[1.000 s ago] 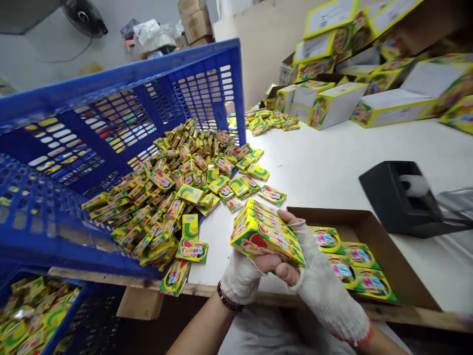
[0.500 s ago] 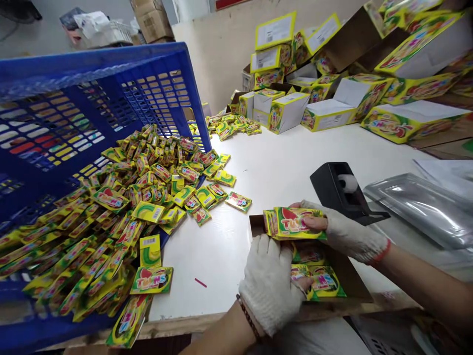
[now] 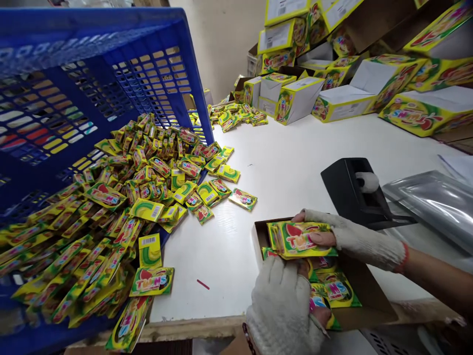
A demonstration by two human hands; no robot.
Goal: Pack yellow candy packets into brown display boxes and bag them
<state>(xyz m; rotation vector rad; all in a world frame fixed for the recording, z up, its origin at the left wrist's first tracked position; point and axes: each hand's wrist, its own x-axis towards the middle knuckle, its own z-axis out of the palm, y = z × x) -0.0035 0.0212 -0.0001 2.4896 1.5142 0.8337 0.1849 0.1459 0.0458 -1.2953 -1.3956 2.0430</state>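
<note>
My right hand, in a white fingerless glove, grips a small stack of yellow-green fruit-printed candy packets over the far left part of an open cardboard box. The thumb lies across the top packet. More packets lie flat in the box. My left hand, gloved likewise, is curled over the near left corner of the box. Its thumb rests by a tilted packet, and its fingers reach in below the stack. What it holds, if anything, is hidden.
A blue crate lies tipped at left, with a heap of packets spilling onto the white table. A black tape dispenser stands beyond my right hand. Printed boxes are stacked behind. Clear plastic lies at right.
The stack in my right hand is lower, inside the box's far left part. My left hand has shifted right and nearer. The view has tilted down slightly.
</note>
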